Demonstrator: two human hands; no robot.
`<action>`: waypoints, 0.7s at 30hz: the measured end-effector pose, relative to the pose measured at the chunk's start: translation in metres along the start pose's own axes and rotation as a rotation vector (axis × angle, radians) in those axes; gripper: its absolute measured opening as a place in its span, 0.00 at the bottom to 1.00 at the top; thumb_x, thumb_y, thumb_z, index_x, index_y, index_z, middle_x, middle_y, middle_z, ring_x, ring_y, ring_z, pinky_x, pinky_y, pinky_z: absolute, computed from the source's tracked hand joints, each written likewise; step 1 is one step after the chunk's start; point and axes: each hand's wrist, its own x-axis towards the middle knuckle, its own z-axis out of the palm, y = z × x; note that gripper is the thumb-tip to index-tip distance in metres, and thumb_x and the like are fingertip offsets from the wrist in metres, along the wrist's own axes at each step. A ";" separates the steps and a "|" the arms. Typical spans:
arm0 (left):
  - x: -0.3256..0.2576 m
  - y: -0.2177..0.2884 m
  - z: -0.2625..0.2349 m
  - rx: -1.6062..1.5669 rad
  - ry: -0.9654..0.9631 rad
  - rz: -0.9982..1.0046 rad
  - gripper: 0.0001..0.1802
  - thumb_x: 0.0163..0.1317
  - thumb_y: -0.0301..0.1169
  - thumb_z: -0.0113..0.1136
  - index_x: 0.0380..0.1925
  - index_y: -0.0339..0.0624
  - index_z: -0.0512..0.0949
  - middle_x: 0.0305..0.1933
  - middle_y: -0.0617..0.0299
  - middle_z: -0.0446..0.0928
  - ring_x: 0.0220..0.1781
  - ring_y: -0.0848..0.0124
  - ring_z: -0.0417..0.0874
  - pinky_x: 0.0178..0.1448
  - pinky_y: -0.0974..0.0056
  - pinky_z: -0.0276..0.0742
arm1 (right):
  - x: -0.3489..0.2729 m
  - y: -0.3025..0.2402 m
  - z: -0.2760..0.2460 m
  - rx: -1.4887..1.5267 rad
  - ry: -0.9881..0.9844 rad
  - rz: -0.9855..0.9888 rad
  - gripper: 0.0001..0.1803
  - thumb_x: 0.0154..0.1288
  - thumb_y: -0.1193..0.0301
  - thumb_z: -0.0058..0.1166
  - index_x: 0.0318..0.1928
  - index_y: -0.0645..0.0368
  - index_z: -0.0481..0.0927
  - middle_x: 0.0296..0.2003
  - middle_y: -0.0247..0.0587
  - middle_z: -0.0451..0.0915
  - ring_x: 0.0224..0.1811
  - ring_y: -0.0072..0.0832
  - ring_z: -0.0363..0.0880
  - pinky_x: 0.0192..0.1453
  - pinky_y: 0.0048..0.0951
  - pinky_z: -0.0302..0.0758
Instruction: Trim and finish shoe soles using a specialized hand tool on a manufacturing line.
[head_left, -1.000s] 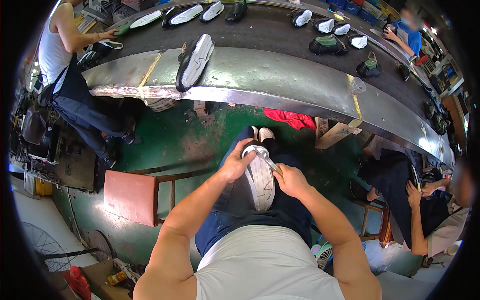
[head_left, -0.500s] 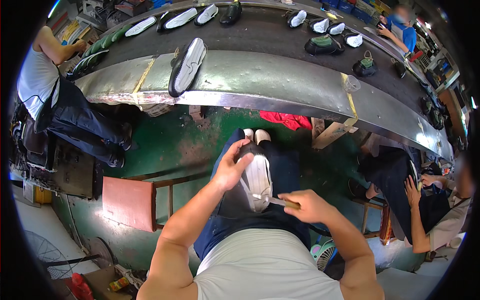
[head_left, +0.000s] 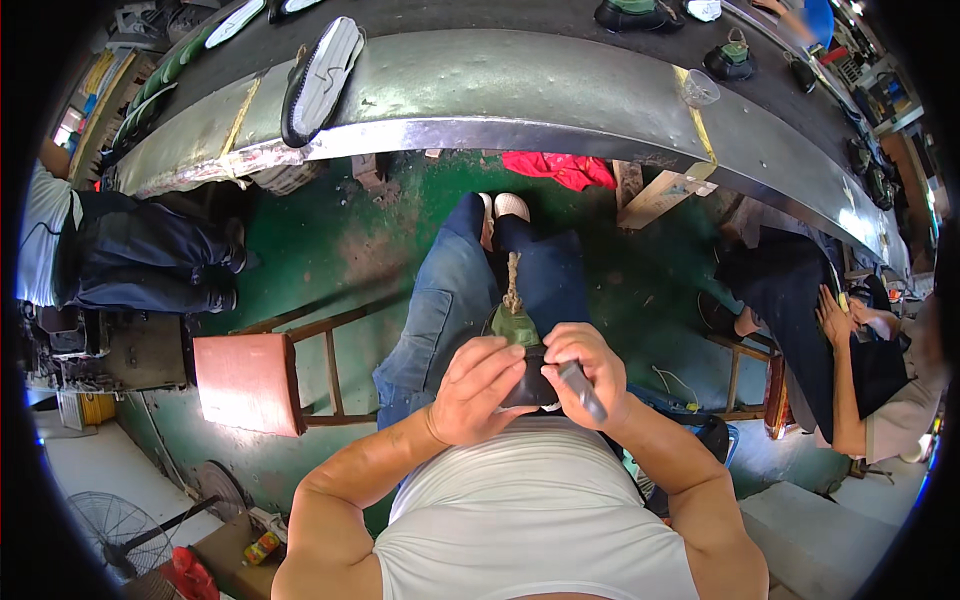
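Note:
A black shoe (head_left: 524,380) is held close against my belly, its green inner part (head_left: 515,328) upward and a frayed cord loop standing from it. My left hand (head_left: 478,388) is closed on the shoe's left side. Opposite it, my right hand (head_left: 592,368) pinches the shoe's edge. The same right hand keeps a slim tool (head_left: 582,390) in its grip, its grey end pointing down toward me; its kind is not clear. The shoe's sole faces away from view.
Across the front runs a conveyor bench with a metal edge (head_left: 520,80); a black shoe with a white sole (head_left: 322,80) leans on it. A pink-topped stool (head_left: 248,384) stands at left. Co-workers are at both sides. A red cloth (head_left: 560,170) lies under the bench.
The shoe has been turned from pale sole up to green inner part up and brought nearer my belly. My right hand has moved from the sole to the shoe's right edge, still holding the tool.

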 end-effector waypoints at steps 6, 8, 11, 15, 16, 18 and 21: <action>-0.006 0.001 0.004 0.044 0.057 -0.002 0.42 0.37 0.34 0.84 0.56 0.35 0.75 0.62 0.45 0.74 0.62 0.43 0.75 0.63 0.43 0.73 | 0.003 0.011 -0.001 0.122 -0.061 -0.012 0.15 0.66 0.78 0.60 0.50 0.62 0.70 0.46 0.50 0.80 0.49 0.41 0.80 0.55 0.41 0.77; -0.008 0.000 0.006 -0.005 0.014 -0.074 0.43 0.37 0.33 0.84 0.55 0.35 0.72 0.65 0.40 0.67 0.65 0.38 0.70 0.67 0.39 0.68 | 0.003 0.014 -0.004 0.239 -0.218 0.312 0.20 0.71 0.74 0.56 0.58 0.65 0.66 0.57 0.53 0.78 0.57 0.43 0.81 0.63 0.39 0.75; -0.006 -0.003 0.010 -0.132 -0.095 -0.214 0.45 0.39 0.28 0.83 0.53 0.39 0.60 0.73 0.28 0.48 0.72 0.24 0.59 0.76 0.30 0.57 | 0.008 0.022 -0.002 0.294 -0.278 0.317 0.21 0.76 0.70 0.51 0.62 0.68 0.64 0.60 0.54 0.77 0.58 0.38 0.81 0.64 0.35 0.74; -0.007 -0.007 0.014 -0.130 -0.037 -0.174 0.49 0.39 0.28 0.84 0.57 0.40 0.58 0.74 0.28 0.48 0.72 0.25 0.60 0.74 0.32 0.61 | 0.018 0.019 0.004 0.185 -0.265 0.361 0.19 0.75 0.70 0.51 0.60 0.67 0.66 0.55 0.51 0.80 0.54 0.37 0.83 0.60 0.34 0.76; -0.007 -0.007 0.016 -0.126 -0.036 -0.175 0.49 0.39 0.28 0.84 0.57 0.40 0.58 0.74 0.28 0.48 0.72 0.25 0.60 0.74 0.32 0.61 | 0.021 0.021 0.005 0.188 -0.268 0.359 0.19 0.75 0.70 0.51 0.60 0.67 0.66 0.55 0.51 0.80 0.54 0.37 0.83 0.60 0.34 0.76; -0.010 -0.010 0.020 -0.112 0.020 -0.181 0.52 0.39 0.27 0.84 0.61 0.41 0.57 0.74 0.28 0.48 0.72 0.25 0.61 0.73 0.33 0.63 | 0.026 0.027 0.007 0.182 -0.268 0.378 0.17 0.75 0.70 0.51 0.58 0.66 0.68 0.50 0.49 0.82 0.51 0.38 0.84 0.57 0.35 0.76; -0.009 -0.019 0.019 -0.040 -0.006 -0.219 0.60 0.39 0.29 0.84 0.69 0.42 0.53 0.74 0.27 0.47 0.74 0.26 0.56 0.75 0.34 0.59 | 0.027 0.043 0.011 0.215 -0.228 0.399 0.16 0.75 0.68 0.51 0.57 0.63 0.70 0.48 0.47 0.83 0.49 0.34 0.84 0.56 0.34 0.76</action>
